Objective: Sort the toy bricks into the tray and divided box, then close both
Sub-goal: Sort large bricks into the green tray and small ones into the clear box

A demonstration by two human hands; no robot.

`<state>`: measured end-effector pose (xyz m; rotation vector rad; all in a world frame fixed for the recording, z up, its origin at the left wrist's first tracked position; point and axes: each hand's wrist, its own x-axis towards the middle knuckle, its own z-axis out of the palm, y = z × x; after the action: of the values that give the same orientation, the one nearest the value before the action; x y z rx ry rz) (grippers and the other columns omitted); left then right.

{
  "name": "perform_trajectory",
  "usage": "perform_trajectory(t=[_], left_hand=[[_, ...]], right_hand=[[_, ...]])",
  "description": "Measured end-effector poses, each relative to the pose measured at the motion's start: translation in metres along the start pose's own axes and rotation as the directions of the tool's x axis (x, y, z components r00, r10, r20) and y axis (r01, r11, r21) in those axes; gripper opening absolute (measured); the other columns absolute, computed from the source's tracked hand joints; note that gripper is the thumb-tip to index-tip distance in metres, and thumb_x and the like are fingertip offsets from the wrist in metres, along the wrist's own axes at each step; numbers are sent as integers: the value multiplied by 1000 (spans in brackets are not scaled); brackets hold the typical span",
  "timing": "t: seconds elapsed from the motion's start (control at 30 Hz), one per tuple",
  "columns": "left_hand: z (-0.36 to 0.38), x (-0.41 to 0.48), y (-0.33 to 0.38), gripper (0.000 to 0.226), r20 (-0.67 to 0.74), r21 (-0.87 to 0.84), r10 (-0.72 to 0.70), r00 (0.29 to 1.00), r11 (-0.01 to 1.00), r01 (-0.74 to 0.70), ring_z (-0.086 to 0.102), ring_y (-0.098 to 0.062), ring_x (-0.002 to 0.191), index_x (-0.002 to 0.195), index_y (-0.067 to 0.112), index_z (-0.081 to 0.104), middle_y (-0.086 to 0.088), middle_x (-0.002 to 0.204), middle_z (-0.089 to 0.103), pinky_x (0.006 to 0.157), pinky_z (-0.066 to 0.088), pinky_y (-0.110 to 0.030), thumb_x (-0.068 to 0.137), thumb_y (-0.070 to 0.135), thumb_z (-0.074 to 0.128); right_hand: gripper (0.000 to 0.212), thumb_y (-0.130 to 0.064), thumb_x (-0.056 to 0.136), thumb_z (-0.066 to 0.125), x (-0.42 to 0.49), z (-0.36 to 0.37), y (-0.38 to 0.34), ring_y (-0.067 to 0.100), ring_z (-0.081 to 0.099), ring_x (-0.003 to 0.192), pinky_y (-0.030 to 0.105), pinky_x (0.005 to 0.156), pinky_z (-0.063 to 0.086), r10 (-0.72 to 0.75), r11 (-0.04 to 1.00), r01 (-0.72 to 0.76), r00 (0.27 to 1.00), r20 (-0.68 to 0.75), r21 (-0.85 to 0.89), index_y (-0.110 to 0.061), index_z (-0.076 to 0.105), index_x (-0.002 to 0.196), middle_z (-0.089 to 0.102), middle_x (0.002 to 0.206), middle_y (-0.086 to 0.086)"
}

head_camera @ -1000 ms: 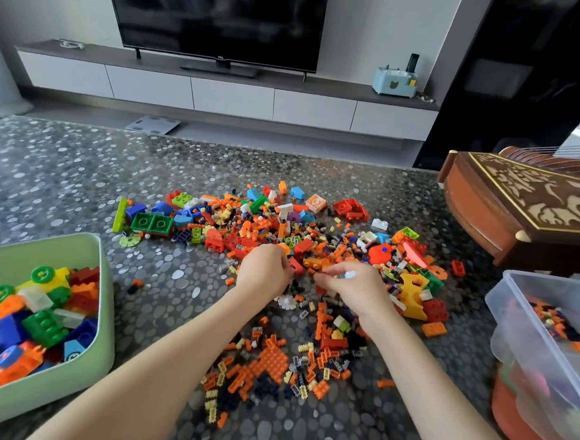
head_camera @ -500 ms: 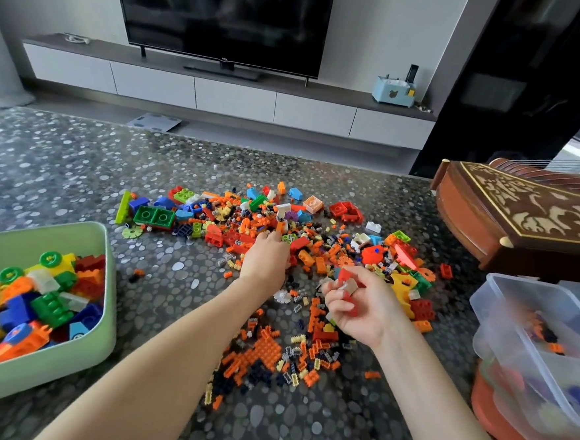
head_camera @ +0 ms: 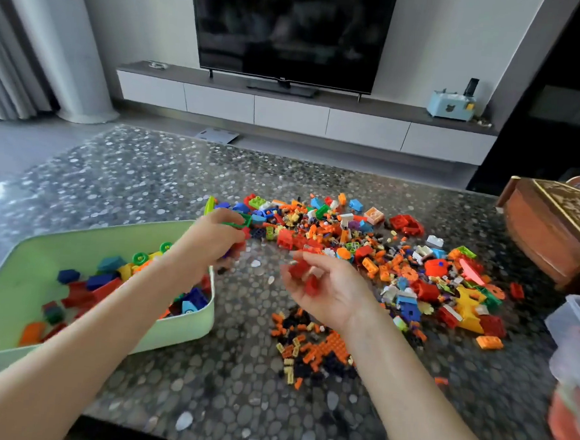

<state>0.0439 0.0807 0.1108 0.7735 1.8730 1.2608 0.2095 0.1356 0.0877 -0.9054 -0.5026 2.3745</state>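
The toy bricks (head_camera: 365, 256) are lying in a broad, many-coloured heap across the middle and right of the pebble-patterned table (head_camera: 201, 385). A smaller patch of tiny orange and dark bricks (head_camera: 314, 348) is sitting nearer, just beside the right wrist. The left hand (head_camera: 211, 245) is hanging over the far right corner of the green tray (head_camera: 185, 329), its fingers curling round a green flat brick (head_camera: 237, 221) and some other pieces too blurred to tell apart. The right hand (head_camera: 328, 291) is lying palm up between the heap and the small patch, its fingers bending loosely around several red bricks (head_camera: 304, 272) in the palm. The green tray is sitting open at the near left, holding larger bricks in red, blue, yellow, green and orange. The clear divided box (head_camera: 577, 315) is showing only in part at the right edge, its contents too blurred to read. A carved wooden case (head_camera: 548, 231) is standing at the far right, beyond the heap. Past the table a dark television (head_camera: 291, 31) is standing on a long white cabinet (head_camera: 289, 110), with a small pale blue box (head_camera: 451, 105) towards its right end
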Motion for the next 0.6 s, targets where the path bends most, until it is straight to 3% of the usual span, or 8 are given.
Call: perform_trajectory(t=[0.13,0.2,0.27,0.3,0.37,0.5,0.57,0.6], left_hand=[[-57,1,-13,13,-129,12,1,992,1000,1,45,-15,57,91,14,58,-6,68,49,51,36,-20,90,2,52],[-69,4,-18,2,-164,-20,-41,986,999,38,50,-15,67,93,14,57,-5,75,53,57,39,-25,92,13,57],[-73,9,-23,6,-188,-50,-61,980,997,52,53,-17,75,96,16,58,-5,82,56,64,43,-29,92,21,59],[-73,11,-25,9,-191,-48,-49,980,998,41,53,-18,79,100,17,58,-4,84,58,68,41,-30,93,22,57],[-72,15,-27,17,-212,9,1,977,1000,1,53,-21,87,109,18,59,-6,93,60,67,38,-27,95,23,53],[-55,22,-24,25,-263,175,127,956,981,-82,54,-21,87,114,16,62,-7,105,61,68,39,-26,95,17,46],[-38,24,-21,25,-251,265,174,952,959,-105,56,-24,82,112,16,63,-6,105,63,66,39,-27,95,14,45],[-27,25,-20,26,-241,327,201,950,938,-115,58,-27,79,111,17,64,-5,104,64,63,38,-27,94,13,44]], right_hand=[[37,-26,94,52,18,56,31,21,52,69,36,77,52,55,998,-57,989,138,11,7,51,110,46,76,12],[57,-39,95,48,20,74,40,23,58,70,35,73,48,60,997,-51,985,161,-59,8,45,127,57,86,17],[67,-46,97,41,21,82,47,28,59,103,38,86,46,88,985,-59,980,178,-160,8,37,137,55,124,22],[68,-46,98,37,21,82,49,29,49,122,39,98,40,105,976,-67,979,176,-209,7,33,140,44,140,22],[64,-43,101,31,23,76,51,30,31,138,41,114,25,99,963,-57,984,149,-262,7,33,140,33,148,22],[39,-26,102,37,26,33,33,29,58,113,37,100,46,-159,943,139,986,-41,-301,5,59,113,61,120,21],[26,-19,100,44,28,1,13,20,65,92,31,84,54,-423,792,262,887,-185,-551,-3,64,102,67,102,12],[24,-17,99,46,30,-17,2,14,63,85,26,75,53,-574,616,259,795,-198,-744,-5,66,106,67,98,8]])
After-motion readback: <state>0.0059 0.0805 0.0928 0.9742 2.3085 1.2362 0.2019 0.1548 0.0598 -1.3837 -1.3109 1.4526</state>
